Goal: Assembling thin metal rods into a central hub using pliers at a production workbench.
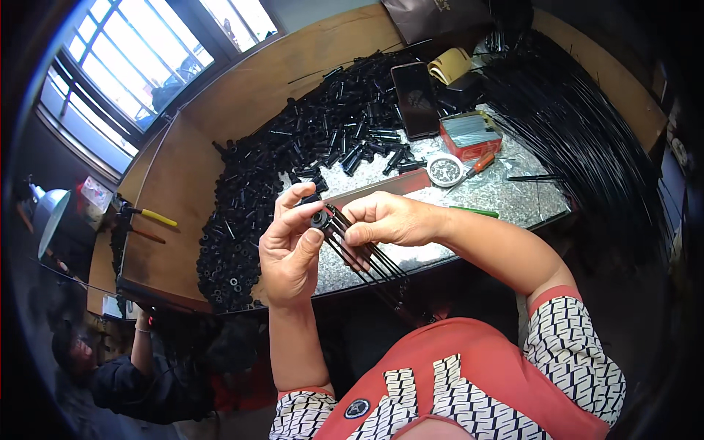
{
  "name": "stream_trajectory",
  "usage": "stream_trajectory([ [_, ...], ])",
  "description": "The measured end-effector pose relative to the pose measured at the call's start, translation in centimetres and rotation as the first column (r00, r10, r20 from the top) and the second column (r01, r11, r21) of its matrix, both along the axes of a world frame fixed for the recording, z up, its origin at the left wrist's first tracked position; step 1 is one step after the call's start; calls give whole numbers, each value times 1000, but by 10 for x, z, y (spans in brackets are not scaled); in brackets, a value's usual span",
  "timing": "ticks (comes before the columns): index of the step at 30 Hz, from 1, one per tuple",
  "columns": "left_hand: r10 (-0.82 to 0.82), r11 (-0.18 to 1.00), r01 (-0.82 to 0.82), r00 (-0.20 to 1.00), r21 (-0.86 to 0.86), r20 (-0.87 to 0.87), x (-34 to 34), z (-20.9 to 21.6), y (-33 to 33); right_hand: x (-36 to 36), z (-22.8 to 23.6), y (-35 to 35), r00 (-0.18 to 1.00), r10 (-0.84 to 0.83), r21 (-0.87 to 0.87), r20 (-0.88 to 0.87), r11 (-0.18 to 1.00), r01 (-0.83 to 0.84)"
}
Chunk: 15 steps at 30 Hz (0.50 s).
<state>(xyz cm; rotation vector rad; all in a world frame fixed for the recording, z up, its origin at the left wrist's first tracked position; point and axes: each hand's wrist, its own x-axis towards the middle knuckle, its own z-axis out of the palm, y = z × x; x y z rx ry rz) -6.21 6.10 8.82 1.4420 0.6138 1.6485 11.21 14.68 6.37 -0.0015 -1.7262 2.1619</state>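
My left hand (284,255) pinches a small black round fitting (319,219) with a hole in its end, held up between thumb and fingers over the worktable's front edge. Close beside it, my right hand (392,218) has its thumb and fingers closed on several thin black rods (375,274). Their upper ends meet at the fitting, and their lower ends slant down toward my chest. Whether the rods are fixed into the fitting is too small to tell. Behind my fingers lies a flat metal bar (389,188).
A large heap of black tubular parts (323,121) covers the table's left and back. To the right lie a phone (415,99), a red box of thin metal pieces (471,136), a round white dish (444,170) and a bundle of long black rods (579,110). Another person (125,381) sits lower left.
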Motion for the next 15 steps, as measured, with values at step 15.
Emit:
stream_trajectory([
  [15,-175,983,174,985,48,-3,-11,-5,13,-2,6,-6,996,88,35,-19,996,-87],
])
